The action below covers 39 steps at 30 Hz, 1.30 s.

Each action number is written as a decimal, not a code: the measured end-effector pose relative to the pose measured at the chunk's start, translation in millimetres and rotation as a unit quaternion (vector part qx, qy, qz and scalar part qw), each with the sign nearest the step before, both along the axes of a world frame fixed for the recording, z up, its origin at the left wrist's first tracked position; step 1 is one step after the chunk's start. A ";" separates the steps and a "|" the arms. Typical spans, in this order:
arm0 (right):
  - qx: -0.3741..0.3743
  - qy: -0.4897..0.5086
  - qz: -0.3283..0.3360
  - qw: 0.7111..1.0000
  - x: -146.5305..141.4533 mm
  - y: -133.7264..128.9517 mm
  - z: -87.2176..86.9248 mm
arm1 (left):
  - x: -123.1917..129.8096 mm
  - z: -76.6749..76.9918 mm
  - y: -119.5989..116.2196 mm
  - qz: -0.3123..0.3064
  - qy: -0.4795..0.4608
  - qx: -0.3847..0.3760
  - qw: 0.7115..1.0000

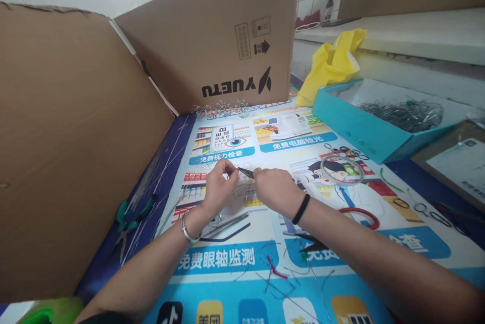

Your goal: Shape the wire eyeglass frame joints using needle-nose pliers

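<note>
My left hand (pixel 222 185), with a silver bangle at its wrist, is closed in a pinch over the printed poster; thin wire shows at its fingertips. My right hand (pixel 278 191), with a black band at the wrist, is closed round dark fine-tipped pliers (pixel 246 172). The tips of the pliers point left and reach the left fingertips. Fine wire pieces hang below and between the hands. Straight grey wires (pixel 227 227) lie on the poster just below the left hand. The pliers' handles are hidden in the right hand.
Cardboard panels (pixel 212 36) stand behind and left. Teal-handled pliers (pixel 127 220) and long wires lie left. At right are a blue box (pixel 379 137) of wire pieces, a yellow bag (pixel 329 68), a clear ring (pixel 359 175) and red-handled scissors (pixel 373 218) partly under the right forearm.
</note>
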State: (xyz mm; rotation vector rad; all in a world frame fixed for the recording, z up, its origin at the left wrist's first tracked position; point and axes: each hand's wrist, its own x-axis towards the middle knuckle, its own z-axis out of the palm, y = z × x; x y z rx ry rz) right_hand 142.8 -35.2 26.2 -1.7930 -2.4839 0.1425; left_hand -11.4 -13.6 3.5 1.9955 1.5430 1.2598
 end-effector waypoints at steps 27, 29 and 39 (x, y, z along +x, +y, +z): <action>-0.006 -0.068 -0.016 0.998 42.9 43.2 -7.0 | -9.5 -13.5 23.0 -0.084 -0.066 -0.117 0.987; 0.053 -0.084 -0.009 0.995 44.5 45.5 -19.5 | -9.4 -13.1 22.5 -0.092 -0.066 -0.113 0.987; 0.142 -0.060 0.050 0.987 48.9 46.7 -42.4 | -13.0 -9.5 12.7 -0.174 -0.112 -0.035 0.978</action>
